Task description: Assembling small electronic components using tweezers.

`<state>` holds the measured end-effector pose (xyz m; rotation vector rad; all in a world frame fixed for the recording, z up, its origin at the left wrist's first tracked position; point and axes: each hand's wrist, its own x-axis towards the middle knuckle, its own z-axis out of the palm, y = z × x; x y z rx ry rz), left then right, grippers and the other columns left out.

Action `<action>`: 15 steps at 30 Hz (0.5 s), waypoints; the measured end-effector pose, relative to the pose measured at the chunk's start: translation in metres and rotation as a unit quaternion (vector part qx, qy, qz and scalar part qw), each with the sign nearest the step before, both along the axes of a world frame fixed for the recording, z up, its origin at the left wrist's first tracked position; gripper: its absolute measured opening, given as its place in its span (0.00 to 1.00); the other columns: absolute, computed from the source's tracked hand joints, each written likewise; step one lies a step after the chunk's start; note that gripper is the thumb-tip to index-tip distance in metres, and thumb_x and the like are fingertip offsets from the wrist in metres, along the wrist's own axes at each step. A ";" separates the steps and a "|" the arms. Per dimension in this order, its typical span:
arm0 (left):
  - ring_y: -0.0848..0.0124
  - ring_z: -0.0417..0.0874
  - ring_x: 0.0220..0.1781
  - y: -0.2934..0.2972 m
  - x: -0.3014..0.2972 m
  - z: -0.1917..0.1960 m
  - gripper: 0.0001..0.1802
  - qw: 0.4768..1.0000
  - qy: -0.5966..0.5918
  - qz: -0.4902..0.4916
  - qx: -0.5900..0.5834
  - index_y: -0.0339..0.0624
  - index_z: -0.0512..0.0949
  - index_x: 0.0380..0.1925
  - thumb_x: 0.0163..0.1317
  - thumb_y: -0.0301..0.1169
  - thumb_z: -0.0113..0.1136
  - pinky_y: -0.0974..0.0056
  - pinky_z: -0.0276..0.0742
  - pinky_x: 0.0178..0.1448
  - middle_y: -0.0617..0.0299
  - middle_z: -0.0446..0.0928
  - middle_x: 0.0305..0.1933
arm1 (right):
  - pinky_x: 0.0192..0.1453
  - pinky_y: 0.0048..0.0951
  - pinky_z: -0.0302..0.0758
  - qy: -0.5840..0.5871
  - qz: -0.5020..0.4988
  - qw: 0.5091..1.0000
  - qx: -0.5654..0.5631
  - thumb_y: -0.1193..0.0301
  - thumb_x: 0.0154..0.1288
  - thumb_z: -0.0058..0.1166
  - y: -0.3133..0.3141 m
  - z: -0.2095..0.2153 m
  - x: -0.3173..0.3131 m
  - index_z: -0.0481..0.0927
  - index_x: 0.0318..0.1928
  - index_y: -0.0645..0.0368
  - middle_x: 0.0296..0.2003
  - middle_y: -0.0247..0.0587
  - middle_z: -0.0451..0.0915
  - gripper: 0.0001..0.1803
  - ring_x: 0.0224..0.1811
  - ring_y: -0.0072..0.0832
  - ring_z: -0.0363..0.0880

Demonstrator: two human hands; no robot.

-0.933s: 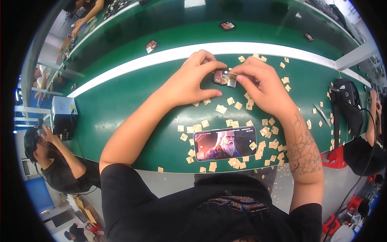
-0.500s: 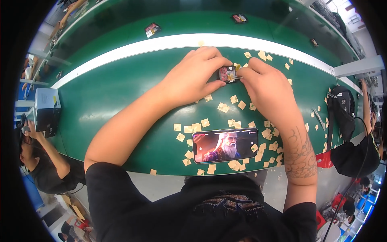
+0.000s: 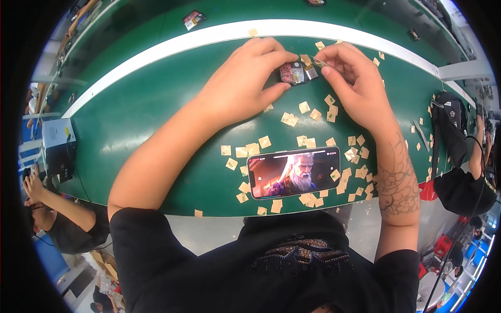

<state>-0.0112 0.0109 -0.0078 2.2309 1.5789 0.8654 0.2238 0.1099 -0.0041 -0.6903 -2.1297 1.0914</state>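
My left hand [image 3: 242, 86] grips a small dark, red-marked part [image 3: 293, 73] between thumb and fingers on the green table [image 3: 141, 115]. My right hand [image 3: 352, 83] pinches a small tan sticker [image 3: 307, 59] at the part's upper right edge. Several loose tan paper squares [image 3: 289, 119] lie scattered below both hands. A phone [image 3: 294, 171] lies flat near the table's front edge, its screen lit with a picture.
A white stripe [image 3: 156, 52] runs across the table behind my hands. A small dark part [image 3: 193, 19] lies beyond it. A grey box [image 3: 58, 148] stands at the left edge. Another person [image 3: 62, 219] sits lower left; a black device [image 3: 450, 125] and a person's arm [image 3: 477, 156] are at right.
My head has tilted, so the table sits lower in view. Both hands stay on the small part; my right fingers have shifted to its upper edge with the sticker.
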 end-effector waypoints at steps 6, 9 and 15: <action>0.54 0.83 0.58 0.000 -0.001 0.006 0.27 1.000 -0.013 -0.014 0.004 0.42 0.82 0.60 0.59 0.22 0.75 0.54 0.81 0.64 0.56 0.83 0.55 | 0.39 0.35 0.76 -0.084 0.049 0.988 0.118 0.76 0.74 0.60 0.000 0.008 0.003 0.86 0.48 0.62 0.34 0.42 0.77 0.07 0.33 0.37 0.78; 0.54 0.83 0.57 0.001 -0.001 0.007 0.27 1.000 -0.010 -0.016 0.003 0.41 0.82 0.59 0.58 0.21 0.76 0.55 0.82 0.63 0.56 0.83 0.55 | 0.41 0.41 0.77 -0.070 0.032 0.983 0.169 0.74 0.76 0.59 0.009 0.002 0.004 0.86 0.46 0.64 0.36 0.46 0.81 0.07 0.35 0.44 0.81; 0.55 0.84 0.55 0.001 -0.002 0.009 0.27 1.000 0.001 -0.020 0.008 0.40 0.81 0.58 0.57 0.20 0.76 0.56 0.83 0.61 0.56 0.83 0.54 | 0.40 0.46 0.78 -0.192 -0.117 0.964 0.142 0.69 0.77 0.58 0.009 0.008 0.007 0.84 0.43 0.62 0.34 0.50 0.86 0.09 0.36 0.49 0.87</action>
